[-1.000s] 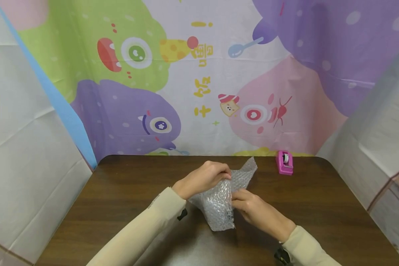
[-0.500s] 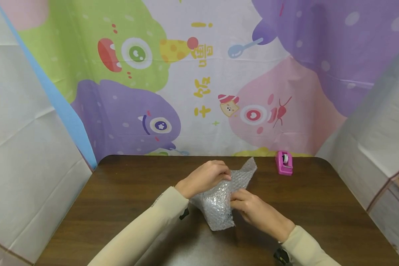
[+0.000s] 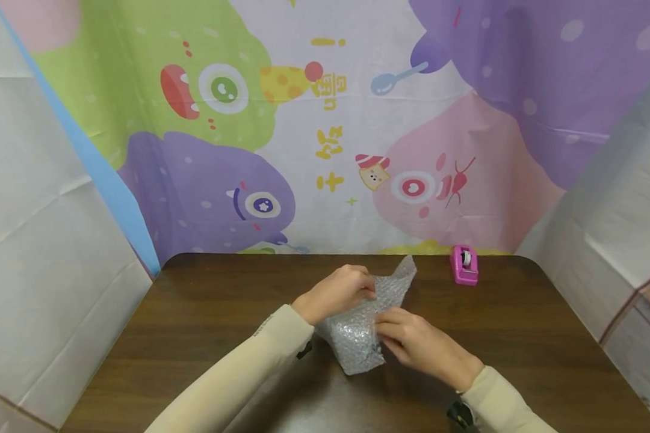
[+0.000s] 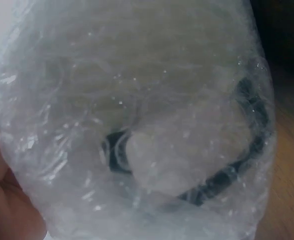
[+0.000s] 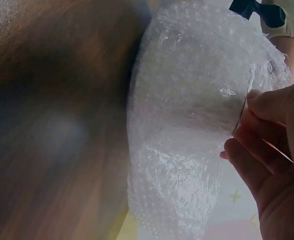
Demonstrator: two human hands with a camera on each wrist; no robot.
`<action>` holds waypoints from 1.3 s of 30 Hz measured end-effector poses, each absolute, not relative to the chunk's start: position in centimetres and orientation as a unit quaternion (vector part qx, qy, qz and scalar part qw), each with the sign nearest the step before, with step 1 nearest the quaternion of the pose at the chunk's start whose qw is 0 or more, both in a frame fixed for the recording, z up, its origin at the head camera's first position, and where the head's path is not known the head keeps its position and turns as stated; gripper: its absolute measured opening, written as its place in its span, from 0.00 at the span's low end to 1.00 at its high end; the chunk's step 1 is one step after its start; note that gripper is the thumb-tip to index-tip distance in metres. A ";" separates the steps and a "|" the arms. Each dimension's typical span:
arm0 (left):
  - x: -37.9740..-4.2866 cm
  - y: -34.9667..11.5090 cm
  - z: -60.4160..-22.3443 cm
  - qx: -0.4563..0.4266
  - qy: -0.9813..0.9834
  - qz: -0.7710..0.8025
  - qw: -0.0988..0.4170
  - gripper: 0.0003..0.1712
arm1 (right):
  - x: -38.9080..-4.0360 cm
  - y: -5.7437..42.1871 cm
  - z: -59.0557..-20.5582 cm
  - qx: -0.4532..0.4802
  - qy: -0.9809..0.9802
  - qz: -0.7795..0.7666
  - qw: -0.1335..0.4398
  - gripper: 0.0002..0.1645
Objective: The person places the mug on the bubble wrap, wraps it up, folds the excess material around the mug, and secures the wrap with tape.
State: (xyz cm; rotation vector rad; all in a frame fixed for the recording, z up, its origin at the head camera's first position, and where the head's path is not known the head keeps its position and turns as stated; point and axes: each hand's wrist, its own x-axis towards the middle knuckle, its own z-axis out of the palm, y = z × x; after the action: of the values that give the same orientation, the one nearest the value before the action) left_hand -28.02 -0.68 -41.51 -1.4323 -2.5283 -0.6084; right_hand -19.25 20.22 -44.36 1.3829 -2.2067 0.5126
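Note:
A crumpled, clear sheet of bubble wrap point(image 3: 354, 346) stands folded on the table in the head view, its narrow end rising toward the back right. Over its upper edge my left hand point(image 3: 336, 293) curls its fingers and holds it. On the right side my right hand point(image 3: 422, 346) pinches the near edge; thumb and fingertips meet on that edge in the right wrist view, where the bubble wrap point(image 5: 186, 75) forms a broad pouch. Through the bubble wrap point(image 4: 151, 95) in the left wrist view a dark curved band shows blurred; what it belongs to, I cannot tell.
On the back right of the brown wooden table point(image 3: 206, 313) stands a pink tape dispenser point(image 3: 464, 266) with a roll in it. A cartoon-printed curtain point(image 3: 325, 216) hangs behind the table's back edge, and pale cloth sides point(image 3: 49, 240) flank it.
My left hand has shifted slightly to the right over the bubble wrap. The fingers of my right hand have moved a little along its edge. The tape dispenser stays in place.

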 end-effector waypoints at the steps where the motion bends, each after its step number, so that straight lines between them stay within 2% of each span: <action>1: -28.0 -0.7 -41.5 -0.483 -0.847 -0.200 0.092 0.05 | -19.3 20.2 -44.4 0.505 -0.806 0.190 0.244 0.11; 13: -28.1 -0.5 -41.7 -0.486 -0.846 -0.198 0.091 0.04 | -19.6 20.4 -43.4 0.442 -0.834 0.197 0.265 0.06; 22: -28.3 -0.7 -41.9 -0.486 -0.846 -0.203 0.087 0.04 | -19.3 19.1 -42.6 0.449 -0.833 0.189 0.264 0.20; 32: -28.5 -0.7 -42.0 -0.482 -0.847 -0.210 0.077 0.05 | -19.3 17.3 -43.4 0.480 -0.818 0.154 0.276 0.30; 39: -28.5 -0.8 -41.9 -0.479 -0.849 -0.211 0.069 0.06 | -19.2 16.8 -43.8 0.459 -0.839 0.121 0.265 0.38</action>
State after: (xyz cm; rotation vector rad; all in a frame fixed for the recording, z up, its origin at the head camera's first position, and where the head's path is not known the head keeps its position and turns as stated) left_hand -28.51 -0.76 -41.91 -1.4409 -2.5563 -0.6357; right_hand -19.23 16.81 -43.83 1.2393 -2.2670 0.3281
